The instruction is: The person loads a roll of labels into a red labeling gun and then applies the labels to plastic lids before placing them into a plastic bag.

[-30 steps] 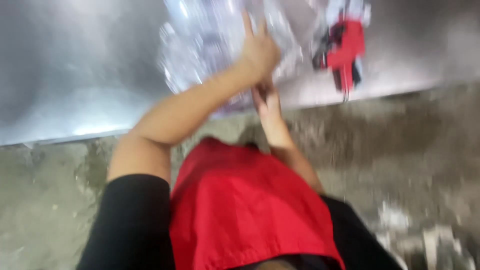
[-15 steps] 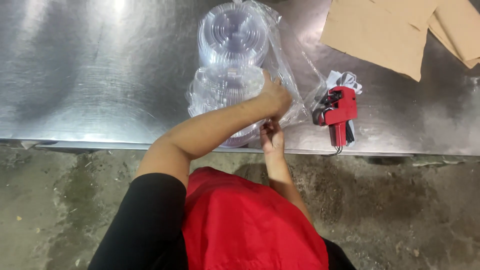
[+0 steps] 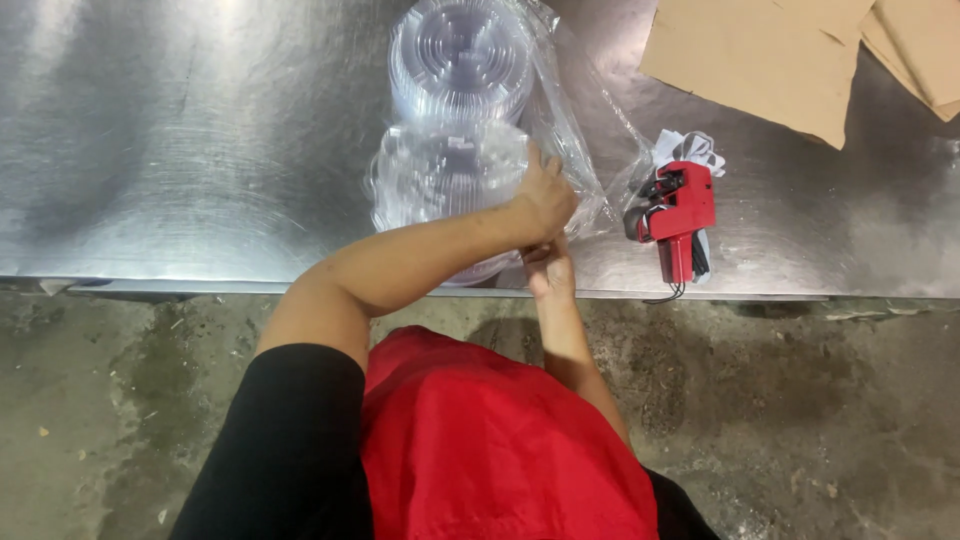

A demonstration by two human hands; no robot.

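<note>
Clear lid stack point(image 3: 450, 185) under left hand point(image 3: 545, 195), right hand point(image 3: 550, 270) just below.

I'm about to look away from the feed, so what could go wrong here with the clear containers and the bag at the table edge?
1. The near stack of clear containers seems to overhang the steel table's front edge; a tug by the left hand or right hand might tip it to the floor.
2. The thin plastic bag could tear or snag if pulled hard.
3. The red label gun lies near the edge beside the hands; an elbow or the bag might knock it off.
</note>
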